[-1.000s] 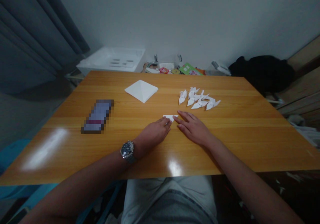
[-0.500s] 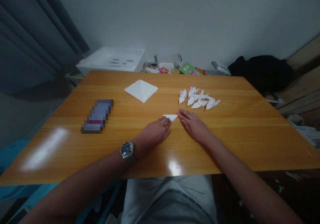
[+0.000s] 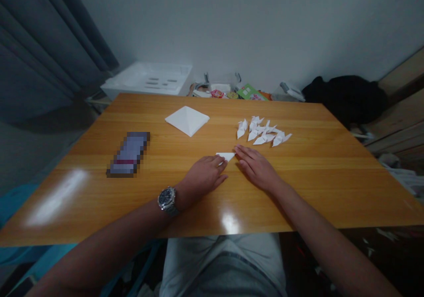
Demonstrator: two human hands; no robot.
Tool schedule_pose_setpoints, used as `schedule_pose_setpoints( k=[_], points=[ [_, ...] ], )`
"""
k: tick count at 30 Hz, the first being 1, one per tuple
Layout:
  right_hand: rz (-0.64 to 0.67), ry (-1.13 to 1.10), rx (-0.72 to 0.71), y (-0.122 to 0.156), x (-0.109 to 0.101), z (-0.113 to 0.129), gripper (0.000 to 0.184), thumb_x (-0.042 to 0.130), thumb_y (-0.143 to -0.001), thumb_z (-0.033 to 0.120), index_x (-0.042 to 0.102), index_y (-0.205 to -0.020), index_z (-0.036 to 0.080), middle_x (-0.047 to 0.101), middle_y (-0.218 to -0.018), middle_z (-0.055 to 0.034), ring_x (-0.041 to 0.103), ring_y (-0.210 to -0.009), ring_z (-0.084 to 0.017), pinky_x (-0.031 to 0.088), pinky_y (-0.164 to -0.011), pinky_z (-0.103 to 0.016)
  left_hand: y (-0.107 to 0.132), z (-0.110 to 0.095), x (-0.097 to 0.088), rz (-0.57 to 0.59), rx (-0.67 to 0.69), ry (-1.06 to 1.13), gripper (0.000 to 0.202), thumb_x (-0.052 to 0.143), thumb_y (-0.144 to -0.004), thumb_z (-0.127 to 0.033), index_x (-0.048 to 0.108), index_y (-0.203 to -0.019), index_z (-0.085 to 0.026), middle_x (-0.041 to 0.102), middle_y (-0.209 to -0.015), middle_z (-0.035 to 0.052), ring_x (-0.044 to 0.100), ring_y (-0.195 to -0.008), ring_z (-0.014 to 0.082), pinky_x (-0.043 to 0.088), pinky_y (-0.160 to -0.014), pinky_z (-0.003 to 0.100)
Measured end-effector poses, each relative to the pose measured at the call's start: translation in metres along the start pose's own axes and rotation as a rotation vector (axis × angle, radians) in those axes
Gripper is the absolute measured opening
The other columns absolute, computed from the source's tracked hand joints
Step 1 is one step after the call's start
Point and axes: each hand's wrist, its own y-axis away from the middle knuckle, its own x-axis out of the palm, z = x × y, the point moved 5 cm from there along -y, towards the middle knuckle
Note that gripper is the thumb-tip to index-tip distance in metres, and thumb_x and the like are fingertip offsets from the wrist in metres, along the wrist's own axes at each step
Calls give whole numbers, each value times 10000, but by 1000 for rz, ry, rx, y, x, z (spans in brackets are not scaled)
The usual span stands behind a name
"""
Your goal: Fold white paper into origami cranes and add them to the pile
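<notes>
A small white folded paper, triangular where it shows, lies flat on the wooden table. My left hand, a metal watch on its wrist, holds it down with bent fingertips that hide its left and near part. Stretched flat on the tabletop, my right hand touches the paper's right corner with its fingertips; its fingers are extended and it grips nothing. Just beyond the right hand stand several white origami cranes in a cluster. Farther left lies a larger white paper square, turned like a diamond, with creases meeting at its middle.
A phone, its picture pixelated, lies on the left of the table. Past the far edge are a white plastic tray, small packets with a green booklet, and a dark heap of cloth.
Both hands stay on the folded paper in almost the same pose. The view has shifted very slightly; nothing else has visibly moved.
</notes>
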Motion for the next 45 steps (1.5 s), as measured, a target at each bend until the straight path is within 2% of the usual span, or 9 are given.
schedule_pose_setpoints(
  k=[4, 7, 12, 17, 23, 28, 36, 41, 45],
  points=[
    [76, -21, -93, 1, 0, 13, 552, 397, -1062, 430, 379, -1578, 233, 404, -1616, -95, 375, -1497, -249, 337, -1225, -512, 0, 0, -1, -2, -2, 3, 407, 521, -1021, -401, 593, -1316, -129, 630, -1329, 151, 616, -1208, 303, 500, -1032, 443],
    [144, -29, -140, 2, 5, 18, 586, 418, -1055, 450, 337, -1597, 241, 369, -1631, -93, 334, -1518, -253, 316, -1235, -518, -1, 0, -2, -4, 1, 5, 421, 507, -1025, -417, 583, -1333, -139, 625, -1336, 146, 600, -1238, 300, 484, -1062, 440],
    [181, -8, -118, 3, 9, 16, 630, 409, -1047, 511, 347, -1592, 200, 368, -1625, -112, 334, -1517, -260, 305, -1241, -511, 1, 3, -4, 31, 8, 44, 458, 495, -1030, -424, 569, -1372, -128, 607, -1376, 162, 583, -1279, 299, 485, -1071, 433],
    [203, 14, -105, 3, 11, 15, 625, 371, -1057, 517, 345, -1591, 194, 345, -1636, -97, 307, -1528, -253, 289, -1249, -500, 10, 16, -9, 101, 109, 125, 609, 504, -1004, -555, 526, -1457, -148, 498, -1531, 159, 494, -1399, 283, 398, -1168, 419],
    [188, 44, -80, 3, 10, 15, 586, 383, -1060, 486, 322, -1600, 268, 352, -1636, -52, 308, -1528, -252, 300, -1237, -527, 10, 21, -13, 101, 115, 138, 568, 547, -992, -532, 555, -1444, -188, 495, -1542, 135, 483, -1415, 273, 348, -1199, 454],
    [173, 69, -25, 2, 9, 14, 509, 277, -1088, 352, 352, -1586, 278, 389, -1617, -18, 342, -1513, -230, 314, -1230, -527, 10, 16, -13, 114, 89, 139, 561, 539, -1001, -515, 556, -1443, -169, 509, -1529, 140, 497, -1406, 258, 345, -1205, 428],
    [120, 89, 49, 1, 9, 5, 511, 265, -1082, 337, 412, -1563, 239, 433, -1593, -43, 392, -1488, -231, 340, -1224, -510, 9, 17, -11, 120, 82, 131, 563, 517, -1007, -523, 546, -1451, -177, 511, -1529, 128, 492, -1412, 247, 335, -1208, 402],
    [94, 65, 71, 0, 8, 2, 526, 269, -1074, 317, 440, -1545, 156, 453, -1574, -115, 424, -1470, -234, 356, -1220, -497, 10, 18, -8, 117, 77, 138, 569, 515, -1007, -526, 548, -1451, -171, 503, -1534, 132, 489, -1415, 253, 337, -1209, 416],
    [75, 63, 71, 1, 10, -2, 530, 262, -1077, 327, 434, -1548, 155, 452, -1577, -123, 422, -1472, -233, 359, -1217, -499, 10, 18, -8, 102, 73, 159, 556, 531, -1002, -514, 552, -1449, -184, 518, -1522, 130, 504, -1403, 247, 361, -1194, 413]
  ],
)
